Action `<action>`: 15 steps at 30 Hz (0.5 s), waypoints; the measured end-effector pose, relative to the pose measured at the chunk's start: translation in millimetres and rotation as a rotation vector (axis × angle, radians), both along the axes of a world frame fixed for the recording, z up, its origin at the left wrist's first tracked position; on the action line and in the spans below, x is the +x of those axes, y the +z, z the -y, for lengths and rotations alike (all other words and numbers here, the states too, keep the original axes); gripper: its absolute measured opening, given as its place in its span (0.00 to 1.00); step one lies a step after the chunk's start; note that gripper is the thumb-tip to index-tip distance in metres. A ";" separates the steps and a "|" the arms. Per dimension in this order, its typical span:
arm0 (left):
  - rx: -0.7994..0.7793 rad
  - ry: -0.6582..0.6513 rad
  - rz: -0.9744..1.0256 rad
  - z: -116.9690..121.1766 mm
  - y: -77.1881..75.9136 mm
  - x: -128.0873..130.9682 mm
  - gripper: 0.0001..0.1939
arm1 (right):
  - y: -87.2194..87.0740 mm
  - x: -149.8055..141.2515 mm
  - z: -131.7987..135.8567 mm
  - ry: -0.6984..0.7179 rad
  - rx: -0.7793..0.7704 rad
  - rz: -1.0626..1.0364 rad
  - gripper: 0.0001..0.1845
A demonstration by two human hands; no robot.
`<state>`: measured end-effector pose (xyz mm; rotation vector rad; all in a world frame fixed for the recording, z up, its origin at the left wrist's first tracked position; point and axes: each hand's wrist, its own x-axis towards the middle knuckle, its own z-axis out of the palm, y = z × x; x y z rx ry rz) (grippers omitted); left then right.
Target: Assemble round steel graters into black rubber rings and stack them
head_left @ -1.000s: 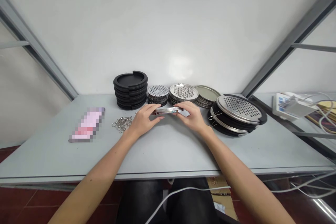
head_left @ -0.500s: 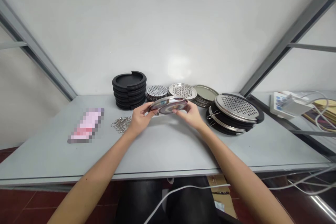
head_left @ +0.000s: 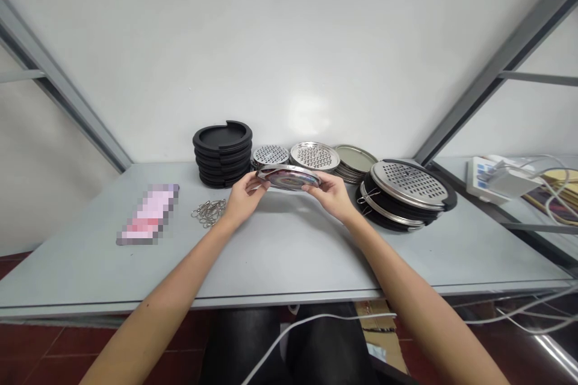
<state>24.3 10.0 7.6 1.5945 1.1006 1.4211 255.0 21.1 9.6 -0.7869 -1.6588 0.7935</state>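
Between my two hands a shiny round metal disc (head_left: 289,178) with a raised rim is held up above the table, tilted, its mirror-like face toward me. My left hand (head_left: 244,197) grips its left edge, thumb in front. On the opposite edge my right hand (head_left: 333,196) pinches it the same way. Just behind the disc stand a small stack of perforated grater plates (head_left: 271,154), a wider grater plate (head_left: 315,156) and a stack of plain metal discs (head_left: 356,159). A pile of wire clips (head_left: 210,213) lies left of my left hand.
Black ring-shaped holders (head_left: 223,153) are stacked at the back left. To the right sit assembled black-and-metal graters (head_left: 409,186), one on another. A pixelated phone-like item (head_left: 149,215) lies on the grey table (head_left: 289,264). Beyond the right frame post is a power strip (head_left: 487,180) with cables.
The disc has tipped in my hands, so its face looks narrower and its rim shows more. Both hands keep their hold in nearly the same place.
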 end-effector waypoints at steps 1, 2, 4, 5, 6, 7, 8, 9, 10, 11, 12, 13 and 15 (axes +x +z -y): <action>0.036 0.031 -0.052 2.1 0.3 0.3 0.20 | -0.4 0.2 0.9 -0.018 0.020 0.027 0.14; 0.096 0.066 -0.119 4.8 1.4 0.5 0.21 | -1.0 0.1 2.1 -0.028 0.040 0.054 0.15; 0.274 0.129 -0.283 10.9 4.7 0.3 0.23 | -2.0 -0.7 4.6 -0.022 0.083 0.119 0.15; 0.377 0.141 -0.365 13.8 6.5 0.1 0.24 | -2.4 -1.1 5.7 -0.010 0.112 0.157 0.15; 0.471 0.136 -0.433 16.3 8.0 -0.2 0.24 | -2.8 -1.2 6.4 0.001 0.149 0.196 0.15; 0.546 0.120 -0.486 18.1 9.0 -0.4 0.25 | -3.4 -1.1 6.7 0.009 0.192 0.236 0.15; 0.600 0.093 -0.525 19.2 9.5 -0.6 0.24 | -4.2 -0.7 6.5 0.012 0.241 0.274 0.16; 0.635 0.065 -0.551 19.7 9.3 -0.8 0.23 | -5.1 -0.2 6.0 0.011 0.292 0.312 0.16; 0.655 0.036 -0.570 19.6 8.6 -1.0 0.21 | -6.2 0.5 5.1 0.009 0.339 0.349 0.16; 0.663 0.008 -0.581 19.1 7.5 -1.1 0.20 | -7.3 1.2 4.1 0.006 0.378 0.385 0.16; 0.661 -0.021 -0.586 18.4 6.1 -1.2 0.18 | -8.5 1.7 3.2 0.003 0.406 0.417 0.16; 0.649 -0.047 -0.587 17.7 4.7 -1.2 0.17 | -9.4 2.1 2.4 0.000 0.426 0.445 0.16; 0.603 -0.086 -0.580 16.8 2.4 -0.9 0.16 | -10.7 2.2 1.7 -0.009 0.445 0.478 0.16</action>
